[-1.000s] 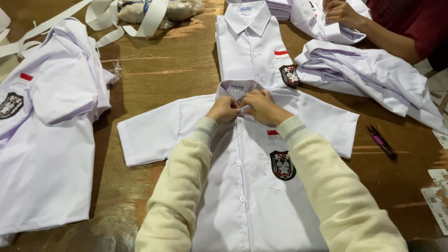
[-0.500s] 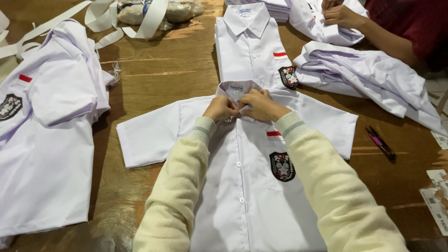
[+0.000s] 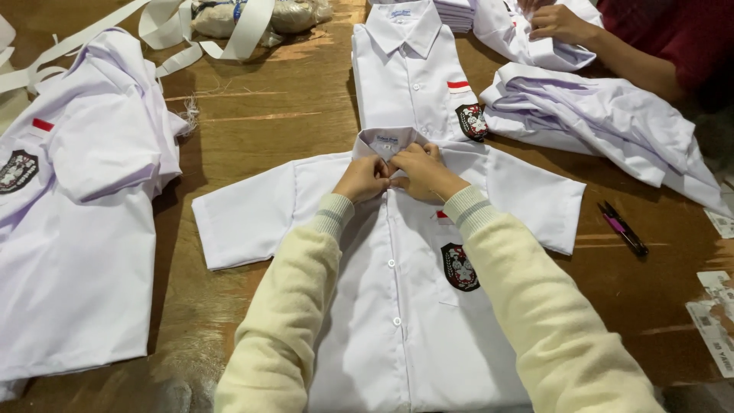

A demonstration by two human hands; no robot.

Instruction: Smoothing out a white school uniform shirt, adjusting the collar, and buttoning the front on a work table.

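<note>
Since the earlier frame both hands have barely shifted, staying pinched together at the collar of the white shirt point(image 3: 397, 306), which lies flat, front up, in the middle of the wooden table point(image 3: 290, 107).

At the far left a stack of white shirts point(image 3: 76, 229) overhangs the table edge, with a red stripe and dark crest on its pocket; bare wood separates it from the spread sleeve. White strips point(image 3: 176, 30) curl along the top edge.

The left hand point(image 3: 365, 178) and right hand point(image 3: 420, 172) touch each other, fingers clenched on the collar front just below the neck label. A dark shield badge point(image 3: 459, 267) sits on the chest pocket. Beyond lies a folded shirt point(image 3: 409, 69) with the same badge.

To the right, a crumpled shirt heap point(image 3: 604, 115), another person's hand point(image 3: 562, 23), a pink-and-black pen point(image 3: 623, 228) on open wood, and paper labels point(image 3: 715, 321) at the edge.
</note>
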